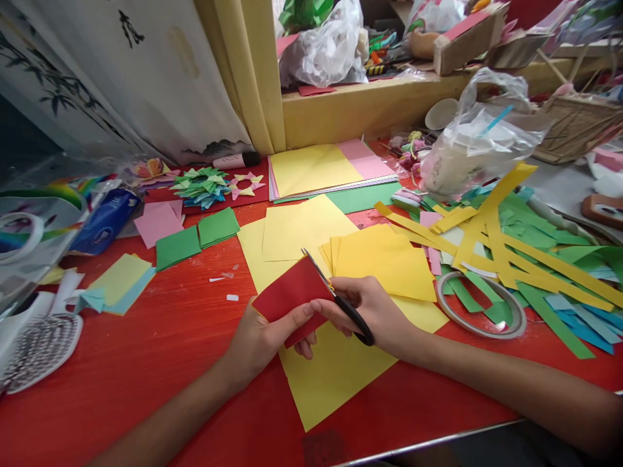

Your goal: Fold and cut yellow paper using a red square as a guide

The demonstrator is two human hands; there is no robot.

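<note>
My left hand [263,340] pinches a red paper square [291,295], thumb on top, holding it just above the red table [146,363]. My right hand [374,311] grips black-handled scissors [335,295]. Their blades run along the red paper's right edge, with the tip pointing up and left. Yellow paper sheets [331,376] lie under both hands.
A stack of yellow squares [384,259] and cut yellow and green strips [535,259] lie to the right, beside a tape ring [479,324]. Green squares [197,237], pink paper and folded paper stars [204,185] sit at the left. A plastic bag [479,139] stands behind.
</note>
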